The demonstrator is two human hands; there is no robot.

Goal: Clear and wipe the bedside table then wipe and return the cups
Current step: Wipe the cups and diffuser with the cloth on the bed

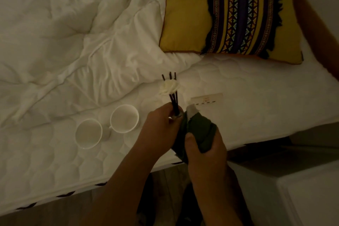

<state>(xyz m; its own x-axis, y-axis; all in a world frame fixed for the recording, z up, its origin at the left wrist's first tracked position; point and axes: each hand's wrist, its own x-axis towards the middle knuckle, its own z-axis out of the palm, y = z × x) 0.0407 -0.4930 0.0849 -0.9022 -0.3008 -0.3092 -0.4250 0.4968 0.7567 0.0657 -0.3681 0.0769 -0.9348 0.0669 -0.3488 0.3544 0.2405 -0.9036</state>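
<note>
Two white cups stand upright on the mattress, one nearer me and one behind it to the right. My left hand grips a reed diffuser with several black sticks and a white flower on them; its bottle is mostly hidden in my fingers. My right hand is closed on a dark green cloth pressed against the diffuser's base. The white bedside table is at the lower right, only partly in view.
A crumpled white duvet covers the bed's left part. A yellow patterned pillow lies at the head. A small white card rests on the mattress behind my hands. Wooden floor runs along the bed edge.
</note>
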